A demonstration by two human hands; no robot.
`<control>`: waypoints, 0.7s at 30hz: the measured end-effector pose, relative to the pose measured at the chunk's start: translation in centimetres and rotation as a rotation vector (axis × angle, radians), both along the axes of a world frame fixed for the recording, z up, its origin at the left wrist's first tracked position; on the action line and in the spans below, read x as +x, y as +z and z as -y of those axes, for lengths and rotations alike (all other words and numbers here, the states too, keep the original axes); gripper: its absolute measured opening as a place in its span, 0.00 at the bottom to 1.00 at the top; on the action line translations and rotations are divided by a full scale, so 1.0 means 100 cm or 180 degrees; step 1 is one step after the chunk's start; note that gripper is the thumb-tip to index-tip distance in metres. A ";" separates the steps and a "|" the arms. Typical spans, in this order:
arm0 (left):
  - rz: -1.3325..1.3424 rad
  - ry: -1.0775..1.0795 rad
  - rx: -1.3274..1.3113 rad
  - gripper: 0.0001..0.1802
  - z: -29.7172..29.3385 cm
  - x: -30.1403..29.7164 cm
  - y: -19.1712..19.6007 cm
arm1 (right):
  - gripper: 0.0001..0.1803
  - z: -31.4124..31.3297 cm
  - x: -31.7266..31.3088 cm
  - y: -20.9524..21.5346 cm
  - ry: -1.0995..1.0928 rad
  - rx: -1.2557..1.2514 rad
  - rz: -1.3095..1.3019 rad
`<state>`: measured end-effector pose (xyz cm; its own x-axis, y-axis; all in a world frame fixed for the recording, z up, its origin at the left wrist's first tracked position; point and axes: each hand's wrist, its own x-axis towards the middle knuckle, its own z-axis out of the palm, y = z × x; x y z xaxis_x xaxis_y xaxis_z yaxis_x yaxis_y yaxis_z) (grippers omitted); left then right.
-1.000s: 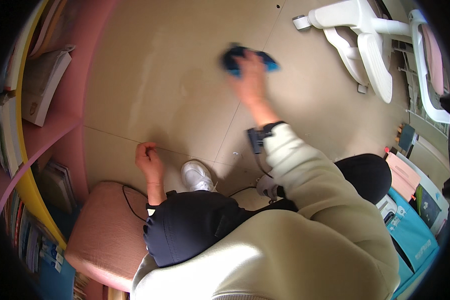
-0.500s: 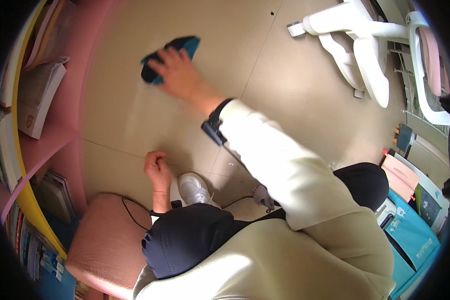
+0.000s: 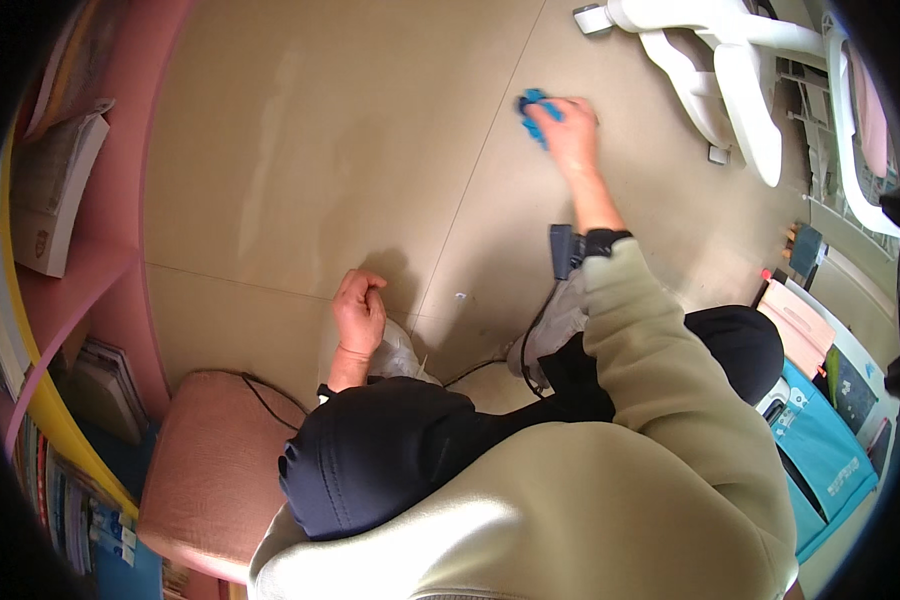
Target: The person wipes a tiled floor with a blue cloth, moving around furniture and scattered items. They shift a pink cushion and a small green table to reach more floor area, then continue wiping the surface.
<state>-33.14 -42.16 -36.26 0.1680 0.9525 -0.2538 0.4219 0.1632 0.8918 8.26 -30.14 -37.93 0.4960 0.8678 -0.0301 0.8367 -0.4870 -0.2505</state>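
Note:
A bunched blue cloth (image 3: 536, 118), dark in places, is gripped in my right hand (image 3: 574, 142) at the tiled floor near the white chair base. My fingers press on it from above and cover part of it. My left hand (image 3: 358, 315) hangs beside my left knee, above the white shoe, its fingers curled in and no object showing in them. A pale, wet-looking streak (image 3: 260, 150) marks the floor (image 3: 370, 130) at the left. A black band with a small dark box (image 3: 564, 250) sits at my right wrist.
A pink and yellow bookshelf (image 3: 120, 200) with books lines the left side. A brown padded seat (image 3: 210, 460) stands at lower left. The white chair base (image 3: 740, 100) on casters is at upper right. A turquoise bag (image 3: 820, 460) lies at lower right. A dark cable runs by my feet.
My right hand has swept right across the floor with the cloth, which was spread flatter and is now bunched. My left hand has shifted slightly right.

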 end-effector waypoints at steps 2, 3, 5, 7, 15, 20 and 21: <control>0.0058 0.0138 -0.0083 0.11 -0.002 0.001 0.001 | 0.21 -0.017 -0.023 -0.006 0.0098 -0.0177 0.0064; 0.0050 0.0177 -0.0030 0.11 -0.003 0.001 0.001 | 0.20 -0.023 -0.034 -0.007 -0.0142 -0.0143 0.0089; -0.0004 0.0341 -0.0090 0.11 -0.007 -0.001 0.002 | 0.19 -0.025 -0.045 -0.006 -0.0059 -0.0265 0.0154; -0.0115 0.0313 0.0019 0.11 -0.008 -0.002 0.002 | 0.18 -0.024 -0.042 0.001 0.0772 -0.0622 -0.0004; -0.0073 0.0926 0.0566 0.10 -0.010 -0.024 0.012 | 0.14 -0.038 -0.102 0.047 -0.0044 0.0227 0.0127; -0.0158 0.2099 0.0753 0.11 -0.029 -0.075 0.014 | 0.23 0.032 -0.285 0.008 0.3045 -0.0187 -0.1023; -0.0240 0.2043 0.0858 0.11 -0.031 -0.084 0.014 | 0.28 0.044 -0.294 -0.008 0.3548 0.0560 -0.0711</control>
